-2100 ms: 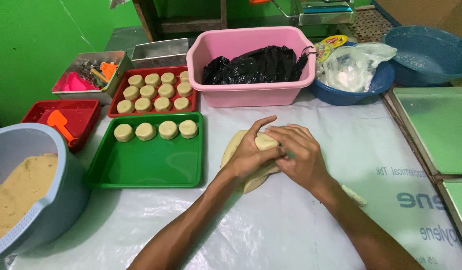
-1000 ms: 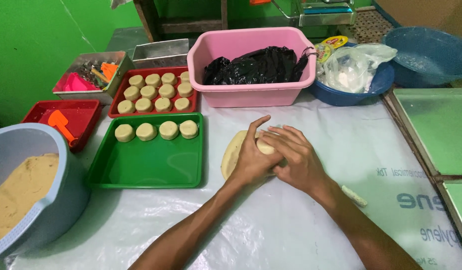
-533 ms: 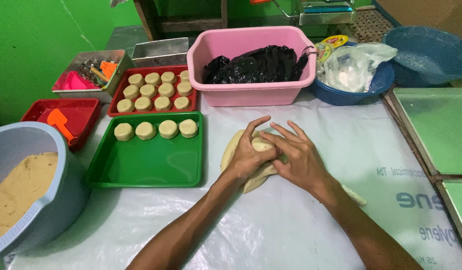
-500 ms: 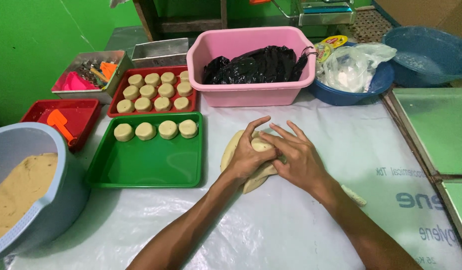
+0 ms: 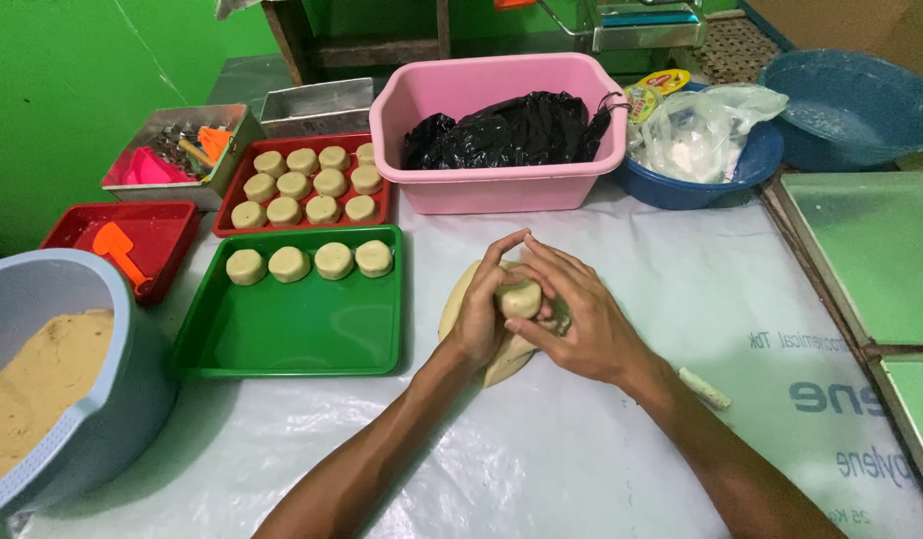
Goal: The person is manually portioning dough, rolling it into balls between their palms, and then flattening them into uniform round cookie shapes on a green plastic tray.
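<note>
The left hand (image 5: 478, 317) and right hand (image 5: 571, 324) close their fingers around a small dough ball (image 5: 521, 298), pressing it round, I think. Under the fingers lies a bigger dough lump (image 5: 501, 357). Next it likely needs gentle, even squeezing. A shiny plastic sheet (image 5: 581, 449) covers the table; green walls (image 5: 62, 90) stand behind.

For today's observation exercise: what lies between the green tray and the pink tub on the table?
In the head view, the red tray of dough rounds fills most of the gap between the green tray and the pink tub; the rest is bare plastic sheet.
</note>
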